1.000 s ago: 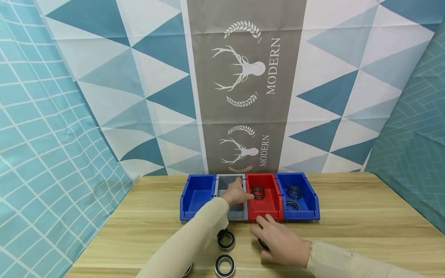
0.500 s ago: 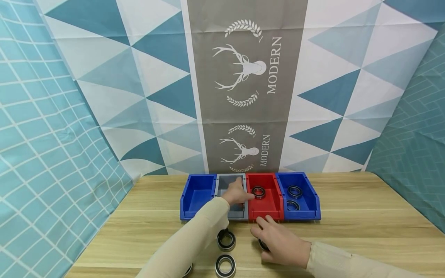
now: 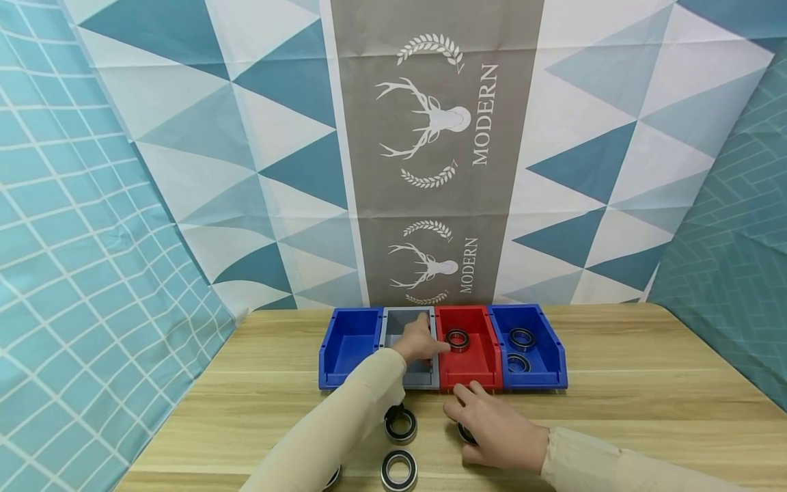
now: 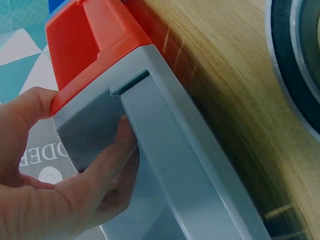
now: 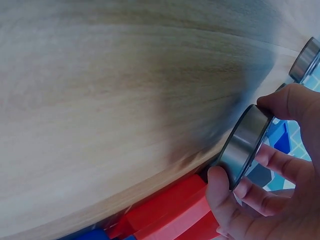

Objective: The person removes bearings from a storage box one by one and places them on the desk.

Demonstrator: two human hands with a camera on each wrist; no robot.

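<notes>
Close to the front lip of the red bin (image 3: pixel 479 359), on its near side, a sealed bearing (image 5: pixel 242 145) is pinched between thumb and fingertips in the grip of the right hand (image 3: pixel 501 427); whether the bench (image 3: pixel 615 389) is touched by it cannot be told. No long axis is offered by the round ring, and its flat faces are held roughly level with the bench. The relation judged to count most is this: the red bin lies straight beyond the bearing, with the right hand the nearer to it. Left of the red bin, the left hand's (image 3: pixel 418 342) fingers are set inside the grey bin (image 3: pixel 401 318), the thumb parted from them at the red edge; whether the wall between is gripped cannot be told. Within the red bin, a second bearing (image 3: pixel 457 350) is seen.
</notes>
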